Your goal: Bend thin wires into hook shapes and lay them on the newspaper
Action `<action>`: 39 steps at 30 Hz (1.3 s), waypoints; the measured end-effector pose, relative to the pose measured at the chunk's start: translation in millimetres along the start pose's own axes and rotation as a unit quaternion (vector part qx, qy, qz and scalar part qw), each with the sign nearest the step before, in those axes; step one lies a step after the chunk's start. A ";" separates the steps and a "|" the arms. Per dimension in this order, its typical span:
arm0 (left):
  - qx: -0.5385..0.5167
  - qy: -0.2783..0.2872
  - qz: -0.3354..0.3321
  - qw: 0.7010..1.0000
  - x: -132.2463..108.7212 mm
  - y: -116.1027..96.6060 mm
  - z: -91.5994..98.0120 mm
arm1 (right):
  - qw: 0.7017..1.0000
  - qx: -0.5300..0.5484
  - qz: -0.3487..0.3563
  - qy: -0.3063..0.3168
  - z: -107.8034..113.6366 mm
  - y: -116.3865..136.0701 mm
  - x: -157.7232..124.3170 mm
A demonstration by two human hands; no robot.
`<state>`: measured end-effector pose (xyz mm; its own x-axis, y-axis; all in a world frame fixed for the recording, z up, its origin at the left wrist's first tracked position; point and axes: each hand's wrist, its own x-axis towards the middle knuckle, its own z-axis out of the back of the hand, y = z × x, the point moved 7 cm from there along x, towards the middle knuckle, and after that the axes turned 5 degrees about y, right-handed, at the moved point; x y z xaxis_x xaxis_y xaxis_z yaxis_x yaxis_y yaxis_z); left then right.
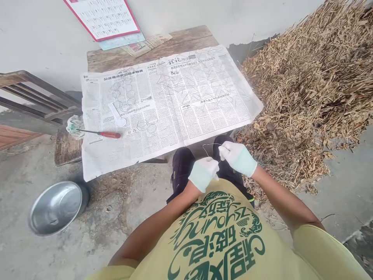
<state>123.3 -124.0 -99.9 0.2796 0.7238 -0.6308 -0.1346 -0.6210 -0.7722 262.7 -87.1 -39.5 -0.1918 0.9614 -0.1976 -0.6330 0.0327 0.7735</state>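
Observation:
Both my hands wear white gloves and are close together over my lap. My left hand (204,171) and my right hand (237,155) each pinch one thin bent wire (208,146), which arcs up between them just in front of the low table's near edge. A spread newspaper (163,105) covers the wooden table (186,39), and several thin wire loops (124,93) lie on it. A small white spoon-shaped piece (118,116) lies on the paper's left half.
A red-handled screwdriver (100,133) lies at the newspaper's left edge beside a crumpled cloth (73,125). A metal bowl (56,208) sits on the concrete floor at lower left. A heap of dry straw (305,89) fills the right. A wooden frame (32,95) stands at left.

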 end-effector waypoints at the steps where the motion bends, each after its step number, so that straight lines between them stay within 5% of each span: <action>1: -0.003 0.000 0.000 1.000 1.1 0.4 -0.3 | 1.000 -0.025 -0.010 -0.009 -1.0 -1.6 0.6; 6: 0.001 -0.012 0.011 1.000 4.0 1.3 -0.7 | 0.989 -0.142 -0.037 -0.028 -7.8 -11.1 4.9; 12: -0.013 -0.009 0.013 1.000 4.9 2.5 -4.9 | 0.971 -0.238 0.027 -0.009 -9.7 -8.7 11.4; 19: -0.024 -0.024 -0.003 0.999 6.4 2.4 -1.2 | 0.992 -0.109 0.047 0.050 -2.2 -1.0 7.5; 24: -0.056 -0.047 -0.019 0.997 7.8 0.4 3.1 | 0.999 0.040 0.025 0.015 -2.6 -6.8 3.2; 29: -0.017 -0.064 -0.039 0.997 5.9 -6.4 2.5 | 0.975 0.214 -0.010 -0.056 -12.6 -14.9 -0.7; 33: 0.043 -0.079 -0.064 0.994 2.6 -15.9 3.0 | 0.961 0.246 -0.023 -0.123 -12.8 -15.9 -3.3; 39: 0.006 -0.051 -0.142 0.989 -1.1 -26.5 17.5 | 0.971 0.216 -0.021 -0.106 -0.8 -12.1 -0.3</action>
<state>110.0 -103.1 -80.1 0.2104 0.8952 -0.3929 -0.0756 -0.3858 -0.9195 269.9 -88.0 -49.3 0.0148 0.9897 -0.1421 -0.2555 0.1411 0.9565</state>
